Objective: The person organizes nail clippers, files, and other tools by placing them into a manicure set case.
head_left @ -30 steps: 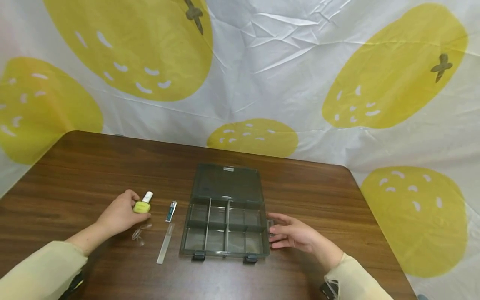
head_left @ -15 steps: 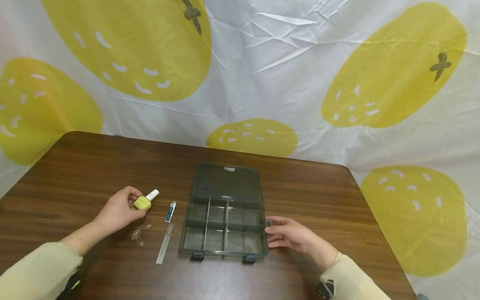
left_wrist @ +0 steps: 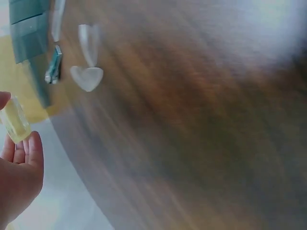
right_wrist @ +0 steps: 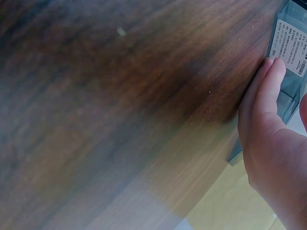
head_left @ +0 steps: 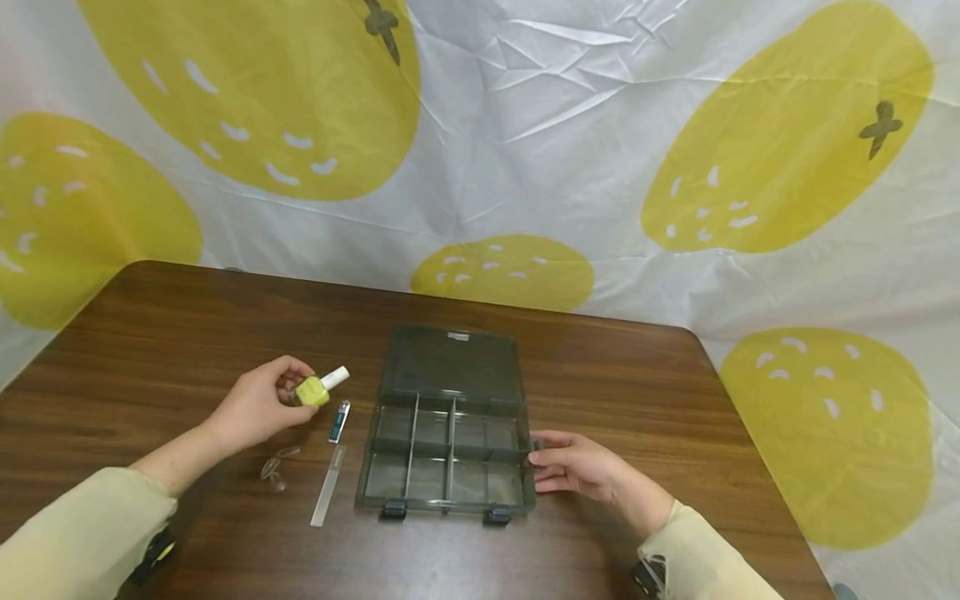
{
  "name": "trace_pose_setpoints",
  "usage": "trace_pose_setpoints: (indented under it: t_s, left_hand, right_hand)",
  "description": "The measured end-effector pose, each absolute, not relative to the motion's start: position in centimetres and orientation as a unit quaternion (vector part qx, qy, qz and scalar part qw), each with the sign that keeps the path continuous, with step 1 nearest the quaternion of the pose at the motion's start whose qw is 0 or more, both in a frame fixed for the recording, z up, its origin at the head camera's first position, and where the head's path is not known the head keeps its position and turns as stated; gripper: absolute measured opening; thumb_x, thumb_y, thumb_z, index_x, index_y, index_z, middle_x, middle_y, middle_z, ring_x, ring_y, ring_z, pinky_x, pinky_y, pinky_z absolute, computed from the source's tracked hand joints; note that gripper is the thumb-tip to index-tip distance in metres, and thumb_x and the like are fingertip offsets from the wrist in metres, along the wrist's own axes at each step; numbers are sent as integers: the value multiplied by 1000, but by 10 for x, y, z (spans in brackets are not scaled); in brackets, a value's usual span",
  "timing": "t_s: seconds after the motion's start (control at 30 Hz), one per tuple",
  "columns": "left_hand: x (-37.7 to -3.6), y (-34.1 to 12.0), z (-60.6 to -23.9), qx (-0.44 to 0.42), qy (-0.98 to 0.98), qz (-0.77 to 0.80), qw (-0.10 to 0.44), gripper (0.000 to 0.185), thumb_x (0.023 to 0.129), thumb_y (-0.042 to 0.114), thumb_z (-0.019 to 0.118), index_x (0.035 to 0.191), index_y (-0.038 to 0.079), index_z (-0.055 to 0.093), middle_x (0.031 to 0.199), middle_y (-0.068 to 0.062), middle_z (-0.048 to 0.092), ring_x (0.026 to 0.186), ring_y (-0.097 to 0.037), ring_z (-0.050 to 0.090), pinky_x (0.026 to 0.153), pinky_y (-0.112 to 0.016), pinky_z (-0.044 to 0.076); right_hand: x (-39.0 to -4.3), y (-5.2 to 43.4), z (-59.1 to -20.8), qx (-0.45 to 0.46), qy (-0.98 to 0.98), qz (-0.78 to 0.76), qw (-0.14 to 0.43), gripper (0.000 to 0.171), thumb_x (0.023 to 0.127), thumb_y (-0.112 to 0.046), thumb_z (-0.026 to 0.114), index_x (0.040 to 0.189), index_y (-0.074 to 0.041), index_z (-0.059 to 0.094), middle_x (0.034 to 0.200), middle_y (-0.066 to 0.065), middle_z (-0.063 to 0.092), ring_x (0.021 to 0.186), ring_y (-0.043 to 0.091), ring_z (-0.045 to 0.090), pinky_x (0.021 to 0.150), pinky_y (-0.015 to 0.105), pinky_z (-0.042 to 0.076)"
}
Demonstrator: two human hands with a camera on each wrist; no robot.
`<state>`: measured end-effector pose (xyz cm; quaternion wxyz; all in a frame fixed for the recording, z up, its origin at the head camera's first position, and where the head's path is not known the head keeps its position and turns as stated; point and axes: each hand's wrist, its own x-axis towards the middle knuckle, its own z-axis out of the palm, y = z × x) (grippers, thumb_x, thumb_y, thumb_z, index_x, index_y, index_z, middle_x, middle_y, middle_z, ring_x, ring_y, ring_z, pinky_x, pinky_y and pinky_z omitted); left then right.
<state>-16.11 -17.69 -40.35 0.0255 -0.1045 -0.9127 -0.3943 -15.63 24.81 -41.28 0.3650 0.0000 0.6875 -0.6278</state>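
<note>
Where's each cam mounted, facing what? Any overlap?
Head: head-worn, facing forward-down at open box; left hand, right hand, sleeves show.
Left wrist: on that wrist, toward table and polish bottle; left hand partly shows.
Right wrist: on that wrist, toward table and box; right hand partly shows.
Head and left wrist share polish bottle, nail clipper.

Yellow bottle (head_left: 312, 392), white cap (head_left: 335, 377), smoky-grey box (head_left: 432, 427), brown wood-grain table (head_left: 607, 375), white cloth (head_left: 525, 183) patterned with yellow fruit

Passage: desk (head_left: 600, 367) right of lid (head_left: 453, 362), back to curtain (head_left: 626, 275). Access: compartments (head_left: 429, 482) of box (head_left: 495, 505), uncovered from above, parted by upright dividers (head_left: 453, 427). Low obstacles: nail clipper (head_left: 340, 422), between left hand (head_left: 255, 404) and box; flat file (head_left: 327, 489), just nearer the person. Box's right side: blocked by right hand (head_left: 588, 471).
</note>
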Motion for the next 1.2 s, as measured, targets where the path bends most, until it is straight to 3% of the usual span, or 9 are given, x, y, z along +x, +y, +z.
trace_pose_setpoints:
  t_s: [0.53, 1.2]
  left_hand:
    - [-173, -153, -380, -128, -901, -414, -3, 39, 76, 10, 72, 111, -1, 57, 103, -18, 63, 90, -26, 59, 79, -39, 50]
    - [-188, -108, -364, -192, -880, -433, -34, 37, 73, 7, 74, 106, 0, 59, 97, -12, 62, 88, -21, 57, 78, -33, 50]
  right_hand:
    - [-156, 247, -411, 9, 686, -628, 366, 67, 91, -5, 52, 144, 10, 14, 87, 1, 55, 77, 10, 60, 79, 29, 54]
    - [-155, 247, -411, 8, 681, -635, 365, 66, 91, -5, 52, 144, 10, 16, 85, -1, 58, 76, 10, 62, 78, 29, 54]
